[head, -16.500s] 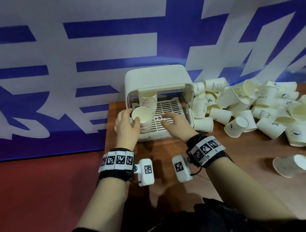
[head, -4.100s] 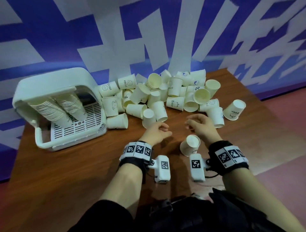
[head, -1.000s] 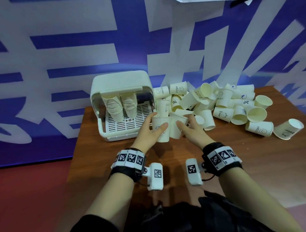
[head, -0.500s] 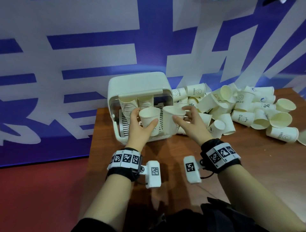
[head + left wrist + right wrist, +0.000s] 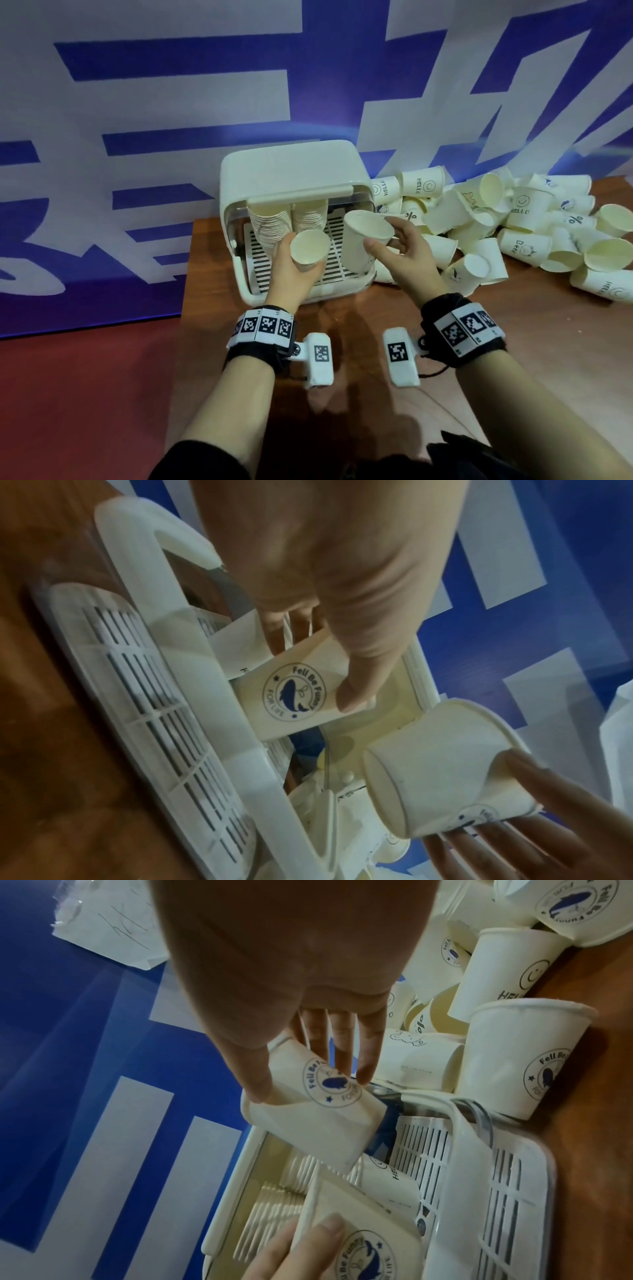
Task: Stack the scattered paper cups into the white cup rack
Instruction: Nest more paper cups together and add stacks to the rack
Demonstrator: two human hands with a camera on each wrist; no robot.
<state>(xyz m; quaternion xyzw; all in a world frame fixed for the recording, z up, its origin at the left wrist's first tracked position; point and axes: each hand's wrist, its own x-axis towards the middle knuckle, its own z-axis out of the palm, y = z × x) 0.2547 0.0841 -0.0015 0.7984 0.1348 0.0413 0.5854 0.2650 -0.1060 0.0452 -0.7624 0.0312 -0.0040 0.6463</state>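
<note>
The white cup rack (image 5: 291,171) stands at the table's back left, with two nested cup stacks (image 5: 270,222) hanging inside, mouths toward me. My left hand (image 5: 291,270) grips a paper cup (image 5: 308,250) just in front of the left stack, its mouth tilted toward me. In the left wrist view that cup (image 5: 291,696) shows a blue whale logo. My right hand (image 5: 394,246) holds a second cup (image 5: 363,240) by its rim at the rack's right half. Thumb and fingers pinch this cup (image 5: 318,1118) above the slotted rack floor (image 5: 479,1177).
A big heap of several loose paper cups (image 5: 513,233) lies on the wooden table (image 5: 359,308) right of the rack, some pressed against its side. A blue and white banner wall (image 5: 171,102) rises close behind. The table's left edge drops to a red floor (image 5: 85,377).
Over the last second both hands carried their cups from the edge of the heap to the rack's front. The left cup has since tilted its mouth toward me, nearer the left stack.
</note>
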